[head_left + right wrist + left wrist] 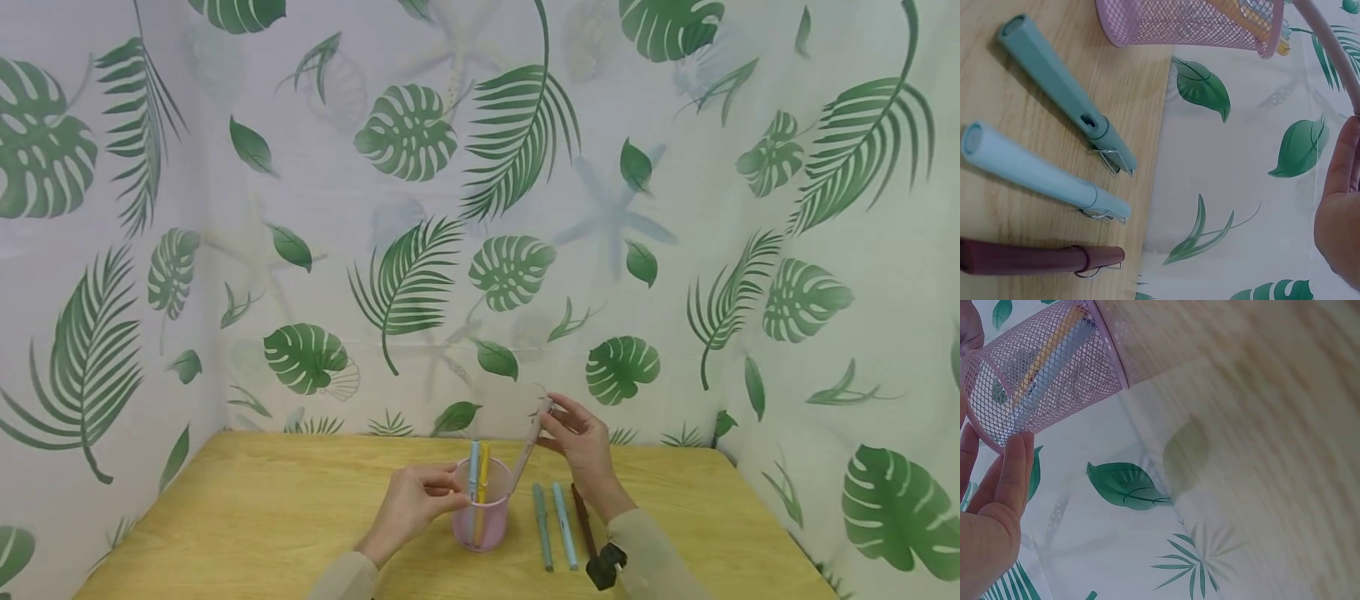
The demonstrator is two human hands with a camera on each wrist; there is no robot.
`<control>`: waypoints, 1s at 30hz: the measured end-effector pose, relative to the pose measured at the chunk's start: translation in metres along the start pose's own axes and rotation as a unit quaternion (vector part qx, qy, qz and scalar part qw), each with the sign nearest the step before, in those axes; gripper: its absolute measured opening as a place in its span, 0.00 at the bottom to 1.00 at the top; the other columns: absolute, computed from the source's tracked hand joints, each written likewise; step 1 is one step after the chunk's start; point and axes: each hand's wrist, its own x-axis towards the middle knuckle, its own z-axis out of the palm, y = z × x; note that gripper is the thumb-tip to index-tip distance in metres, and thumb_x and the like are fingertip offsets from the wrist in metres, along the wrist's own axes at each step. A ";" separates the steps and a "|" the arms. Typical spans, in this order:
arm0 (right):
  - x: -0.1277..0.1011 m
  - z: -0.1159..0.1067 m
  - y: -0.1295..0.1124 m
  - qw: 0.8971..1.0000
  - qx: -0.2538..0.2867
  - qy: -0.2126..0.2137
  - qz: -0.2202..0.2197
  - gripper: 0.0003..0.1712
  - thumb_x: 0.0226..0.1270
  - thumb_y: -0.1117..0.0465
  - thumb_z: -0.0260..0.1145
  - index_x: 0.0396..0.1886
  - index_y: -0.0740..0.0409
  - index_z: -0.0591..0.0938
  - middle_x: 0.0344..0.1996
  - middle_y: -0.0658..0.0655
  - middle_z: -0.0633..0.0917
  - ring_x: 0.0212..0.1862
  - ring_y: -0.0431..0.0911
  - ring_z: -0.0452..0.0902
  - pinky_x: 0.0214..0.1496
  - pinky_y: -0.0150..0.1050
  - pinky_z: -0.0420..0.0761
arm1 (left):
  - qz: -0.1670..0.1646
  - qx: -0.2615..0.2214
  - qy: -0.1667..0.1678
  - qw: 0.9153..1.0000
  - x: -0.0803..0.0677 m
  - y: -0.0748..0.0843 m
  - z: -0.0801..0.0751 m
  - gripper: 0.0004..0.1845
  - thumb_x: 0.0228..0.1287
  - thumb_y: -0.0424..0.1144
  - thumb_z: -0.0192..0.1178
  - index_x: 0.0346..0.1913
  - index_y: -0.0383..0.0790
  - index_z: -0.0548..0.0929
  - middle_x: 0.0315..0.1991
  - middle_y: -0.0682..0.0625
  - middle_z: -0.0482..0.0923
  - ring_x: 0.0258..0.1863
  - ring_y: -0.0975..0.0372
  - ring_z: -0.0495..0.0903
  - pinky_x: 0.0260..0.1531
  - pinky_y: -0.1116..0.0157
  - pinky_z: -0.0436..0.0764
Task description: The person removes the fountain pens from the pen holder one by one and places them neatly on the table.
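L hand [408,506] grips mesh cup [497,522] at 9 o'clock rim, prob. to steady it. R hand [583,443] has narrow grip on upper end of pale pen [527,454], leaving lower end free near rim, approx. 2 o'clock. Blue pen [474,467] + yellow pen [483,467] stand inside; green pen [543,527], lt-blue pen [565,527], dark pen [583,520] lie on table [300,508], approx. 4 o'clock, prob. for easy reach.

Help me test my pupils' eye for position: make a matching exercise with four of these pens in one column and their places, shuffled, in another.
Pens:
1. Yellow pen
2. Dark green pen
3. Pale pink pen
4. Brown pen

Places:
A. On the table, nearest the cup
B. Held in the right grip
C. On the table, farthest from the cup
D. Inside the cup

Pairs: 1-D, 2-A, 3-B, 4-C
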 end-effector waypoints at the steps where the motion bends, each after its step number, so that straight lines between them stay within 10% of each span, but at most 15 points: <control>1: 0.000 0.000 0.000 1.000 -0.004 0.001 0.004 0.18 0.63 0.69 0.69 0.52 0.54 0.83 0.38 0.53 0.89 0.39 0.41 0.87 0.43 0.44 0.90 | 0.002 -0.003 0.001 1.000 0.000 0.000 0.000 0.11 0.51 0.41 0.75 0.35 0.38 0.90 0.52 0.40 0.84 0.45 0.52 0.87 0.39 0.70 0.88; 30: -0.003 -0.056 0.006 0.985 -0.130 -0.020 0.110 0.28 0.69 0.60 0.65 0.67 0.61 0.72 0.45 0.50 0.85 0.43 0.39 0.83 0.47 0.40 0.89 | -0.046 -0.057 -0.022 0.997 -0.001 -0.002 -0.005 0.16 0.51 0.40 0.75 0.43 0.38 0.88 0.60 0.41 0.79 0.59 0.45 0.78 0.40 0.66 0.88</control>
